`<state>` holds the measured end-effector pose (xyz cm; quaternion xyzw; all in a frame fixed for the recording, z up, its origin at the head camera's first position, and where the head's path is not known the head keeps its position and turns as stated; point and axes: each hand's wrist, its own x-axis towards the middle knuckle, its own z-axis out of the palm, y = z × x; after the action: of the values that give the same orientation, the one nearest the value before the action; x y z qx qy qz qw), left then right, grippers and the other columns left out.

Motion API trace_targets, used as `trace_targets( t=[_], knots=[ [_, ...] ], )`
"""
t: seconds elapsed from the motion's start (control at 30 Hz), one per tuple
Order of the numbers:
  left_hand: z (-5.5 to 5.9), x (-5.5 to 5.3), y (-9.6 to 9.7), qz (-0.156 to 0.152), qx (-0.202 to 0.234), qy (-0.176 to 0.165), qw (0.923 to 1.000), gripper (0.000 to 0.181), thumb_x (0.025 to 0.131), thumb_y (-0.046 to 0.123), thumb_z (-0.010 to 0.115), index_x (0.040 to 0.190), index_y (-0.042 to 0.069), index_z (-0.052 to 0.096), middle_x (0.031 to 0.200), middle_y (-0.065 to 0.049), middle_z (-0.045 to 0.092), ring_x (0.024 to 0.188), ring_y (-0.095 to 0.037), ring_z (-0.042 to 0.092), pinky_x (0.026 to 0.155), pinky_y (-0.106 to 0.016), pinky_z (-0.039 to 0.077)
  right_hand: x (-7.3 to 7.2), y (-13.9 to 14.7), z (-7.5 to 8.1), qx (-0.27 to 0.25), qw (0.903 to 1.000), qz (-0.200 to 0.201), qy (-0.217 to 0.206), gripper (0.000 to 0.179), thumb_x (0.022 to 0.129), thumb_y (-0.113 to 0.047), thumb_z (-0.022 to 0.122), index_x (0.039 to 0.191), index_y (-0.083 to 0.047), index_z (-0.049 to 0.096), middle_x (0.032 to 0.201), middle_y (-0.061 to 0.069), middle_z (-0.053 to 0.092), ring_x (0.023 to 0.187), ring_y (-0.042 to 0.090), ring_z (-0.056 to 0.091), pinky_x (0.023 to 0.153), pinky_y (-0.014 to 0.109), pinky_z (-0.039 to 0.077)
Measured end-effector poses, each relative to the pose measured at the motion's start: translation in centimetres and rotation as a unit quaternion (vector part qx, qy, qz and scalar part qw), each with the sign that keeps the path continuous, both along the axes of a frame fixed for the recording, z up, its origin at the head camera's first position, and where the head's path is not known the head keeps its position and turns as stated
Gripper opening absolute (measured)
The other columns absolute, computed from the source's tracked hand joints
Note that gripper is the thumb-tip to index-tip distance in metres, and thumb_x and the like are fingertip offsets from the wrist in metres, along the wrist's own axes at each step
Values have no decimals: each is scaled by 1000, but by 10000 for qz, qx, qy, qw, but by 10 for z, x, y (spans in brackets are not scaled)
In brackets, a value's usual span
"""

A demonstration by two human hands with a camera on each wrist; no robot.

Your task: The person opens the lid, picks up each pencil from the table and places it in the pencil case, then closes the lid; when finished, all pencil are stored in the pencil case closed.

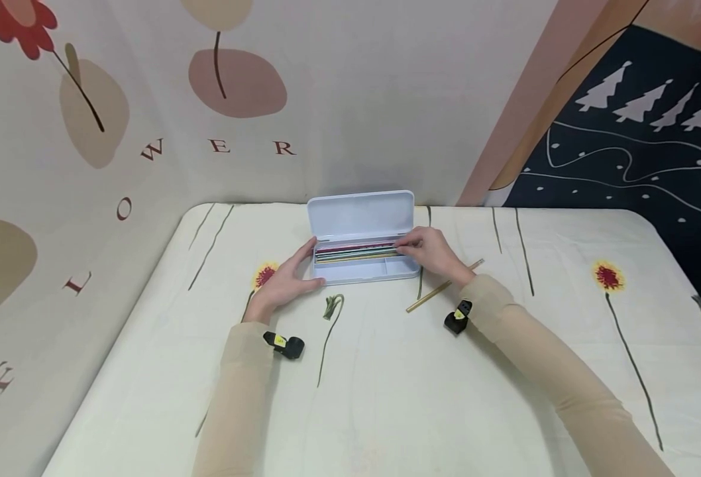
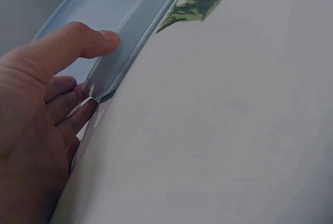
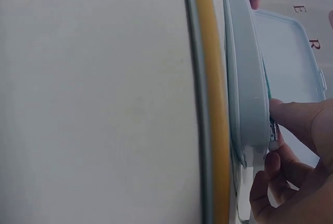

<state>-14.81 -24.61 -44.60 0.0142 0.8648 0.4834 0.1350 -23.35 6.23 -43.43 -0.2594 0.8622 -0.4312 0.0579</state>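
A pale blue pencil case (image 1: pixel 355 270) lies open, its lid (image 1: pixel 360 215) tilted up at the back, with several coloured pencils (image 1: pixel 350 254) side by side in the rear compartment. My left hand (image 1: pixel 285 283) grips the case's left end. In the left wrist view the thumb (image 2: pixel 96 41) lies on the front wall, with the fingers around the corner. Over the right end of the case, my right hand (image 1: pixel 431 250) pinches a green pencil near its eraser end (image 3: pixel 274 135); the rest of that pencil is mostly hidden by the case wall.
A gold pencil (image 1: pixel 428 297) lies slantwise on the white flower-print cloth (image 1: pixel 386 384), right of the case and partly beneath the right wrist. Behind the table hangs a printed curtain (image 1: pixel 356 106); a dark tree-patterned cloth (image 1: pixel 637 159) is at the right.
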Motion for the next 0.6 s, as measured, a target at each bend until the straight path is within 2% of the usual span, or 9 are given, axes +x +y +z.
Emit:
trace_targets(
  t=[0.33,0.6],
  knots=[
    [1,1,1,20,-18,-6,10000,95,83,21,76,156,21,16,157,-8,25,145,-26,10,115,-51,8,0,7,2,92,9995,-104,-288,21,88,-2,66,108,1,72,104,16,68,88,26,55,72,32,44],
    [2,0,1,-7,33,41,10000,95,83,19,76,156,19,16,157,-9,25,145,-26,10,116,-49,8,5,28,4,83,9987,-305,-390,19,91,-4,63,107,1,72,107,15,66,89,27,56,68,32,44]
  ],
)
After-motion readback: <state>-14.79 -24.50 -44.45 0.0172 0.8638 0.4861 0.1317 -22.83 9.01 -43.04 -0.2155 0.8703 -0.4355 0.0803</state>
